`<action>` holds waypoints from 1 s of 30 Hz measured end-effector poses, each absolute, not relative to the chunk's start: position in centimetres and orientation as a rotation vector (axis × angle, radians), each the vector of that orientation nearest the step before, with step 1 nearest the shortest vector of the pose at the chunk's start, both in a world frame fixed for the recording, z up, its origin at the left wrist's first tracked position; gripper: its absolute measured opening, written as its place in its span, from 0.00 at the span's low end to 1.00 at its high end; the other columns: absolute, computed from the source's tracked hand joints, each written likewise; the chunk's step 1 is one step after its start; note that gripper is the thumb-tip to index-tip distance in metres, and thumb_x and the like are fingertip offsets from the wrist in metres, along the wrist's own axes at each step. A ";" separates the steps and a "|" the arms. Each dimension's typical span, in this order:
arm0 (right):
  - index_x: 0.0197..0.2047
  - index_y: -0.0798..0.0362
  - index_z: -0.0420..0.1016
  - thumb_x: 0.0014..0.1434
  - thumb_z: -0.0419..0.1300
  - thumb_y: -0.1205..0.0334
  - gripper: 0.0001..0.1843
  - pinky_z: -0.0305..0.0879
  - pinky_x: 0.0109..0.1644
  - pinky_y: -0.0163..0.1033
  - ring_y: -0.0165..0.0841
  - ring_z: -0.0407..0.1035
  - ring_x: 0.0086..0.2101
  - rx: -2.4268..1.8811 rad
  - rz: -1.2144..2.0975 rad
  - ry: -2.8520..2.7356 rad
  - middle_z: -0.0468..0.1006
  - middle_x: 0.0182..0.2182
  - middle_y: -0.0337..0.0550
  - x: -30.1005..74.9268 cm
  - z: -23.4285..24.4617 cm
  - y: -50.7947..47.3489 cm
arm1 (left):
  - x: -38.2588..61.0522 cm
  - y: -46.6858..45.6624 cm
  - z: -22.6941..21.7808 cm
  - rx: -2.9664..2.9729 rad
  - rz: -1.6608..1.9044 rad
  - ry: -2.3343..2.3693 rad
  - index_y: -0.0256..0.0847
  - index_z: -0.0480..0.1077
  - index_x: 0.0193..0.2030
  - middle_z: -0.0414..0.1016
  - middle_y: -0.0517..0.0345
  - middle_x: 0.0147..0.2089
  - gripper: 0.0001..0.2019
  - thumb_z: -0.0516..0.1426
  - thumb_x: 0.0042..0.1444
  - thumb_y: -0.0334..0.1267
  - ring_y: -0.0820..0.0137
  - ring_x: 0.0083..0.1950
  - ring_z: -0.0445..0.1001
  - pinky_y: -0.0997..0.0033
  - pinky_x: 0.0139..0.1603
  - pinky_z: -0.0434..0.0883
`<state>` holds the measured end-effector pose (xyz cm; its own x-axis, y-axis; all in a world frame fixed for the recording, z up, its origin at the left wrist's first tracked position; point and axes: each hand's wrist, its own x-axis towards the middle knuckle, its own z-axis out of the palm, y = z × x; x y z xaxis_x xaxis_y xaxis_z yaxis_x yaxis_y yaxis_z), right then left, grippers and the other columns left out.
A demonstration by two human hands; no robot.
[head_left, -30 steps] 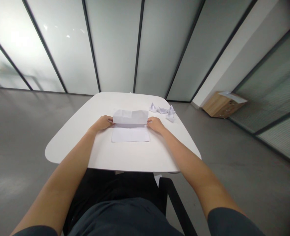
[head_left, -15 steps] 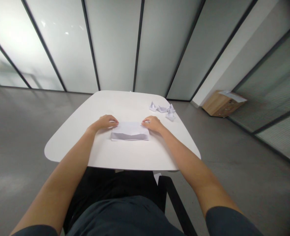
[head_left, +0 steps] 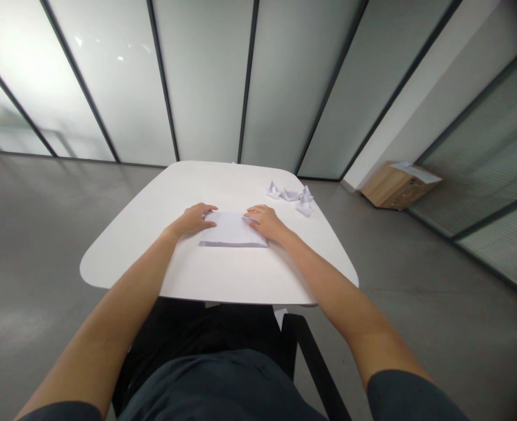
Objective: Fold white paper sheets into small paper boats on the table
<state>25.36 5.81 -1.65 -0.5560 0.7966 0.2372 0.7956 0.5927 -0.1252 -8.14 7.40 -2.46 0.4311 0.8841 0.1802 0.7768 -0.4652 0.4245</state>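
A folded sheet of white paper [head_left: 231, 231] lies on the white table [head_left: 188, 275] in front of me, its fold toward the far side and its near edge slightly raised. At its far left corner is my left hand [head_left: 196, 218], thumb and fingers apart, fingertips resting on the paper. My right hand [head_left: 262, 221] lies over the far right part of the sheet, fingers stretched out and touching its top. Several small folded paper shapes [head_left: 290, 195] stand on the table beyond my right hand.
A wooden cabinet [head_left: 394, 186] with papers on top stands on the floor at the right. Frosted glass panels [head_left: 206, 82] rise behind the table. A black chair armrest [head_left: 315, 362] is close by my right side.
Both hands have moved inward and from pinching the paper's far corners to lying with fingers spread on it. The upper layer now lies flatter, and the gap at the near edge has narrowed.
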 end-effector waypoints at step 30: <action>0.73 0.45 0.69 0.74 0.53 0.40 0.32 0.59 0.69 0.61 0.52 0.61 0.68 -1.299 -0.075 -2.716 0.66 0.73 0.51 22.0 -1.3 3.2 | -7.4 6.9 -2.3 2.034 0.774 1.531 0.44 0.49 0.82 0.78 0.45 0.62 0.54 0.71 0.52 0.38 0.68 0.42 0.81 0.66 0.51 0.76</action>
